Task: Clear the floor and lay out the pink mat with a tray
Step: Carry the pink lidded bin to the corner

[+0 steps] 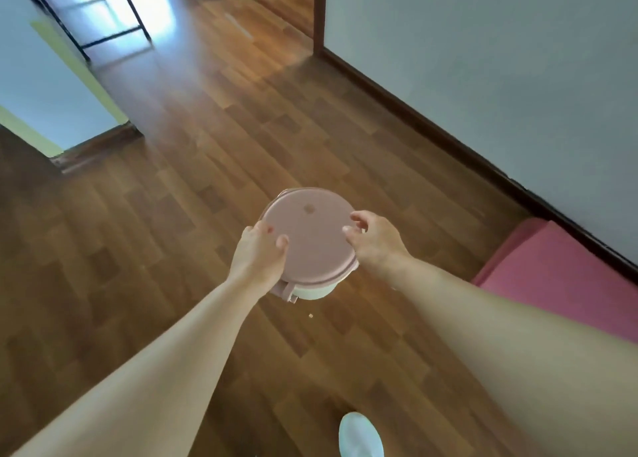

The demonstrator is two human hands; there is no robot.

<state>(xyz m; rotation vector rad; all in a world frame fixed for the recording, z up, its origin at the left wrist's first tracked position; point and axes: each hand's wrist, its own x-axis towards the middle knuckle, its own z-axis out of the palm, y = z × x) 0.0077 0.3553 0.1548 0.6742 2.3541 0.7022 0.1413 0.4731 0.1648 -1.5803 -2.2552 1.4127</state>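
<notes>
1. Left hand (259,254): fingers (282,241) curl round the left rim of a round white plastic container (316,291) with a dusty-pink lid (310,239).
2. Right hand (374,241): fingers pinch the lid's right rim.
3. The container is held above the brown wooden plank floor (172,249), with a tiny crumb (310,315) below it.
4. The folded pink mat (566,284) lies well to the right, along the pale wall (518,77).
5. A white slipper toe (360,436) shows at the bottom edge.

Mark (309,209) on pink lid (310,246) blurred — unreadable; no other text
</notes>
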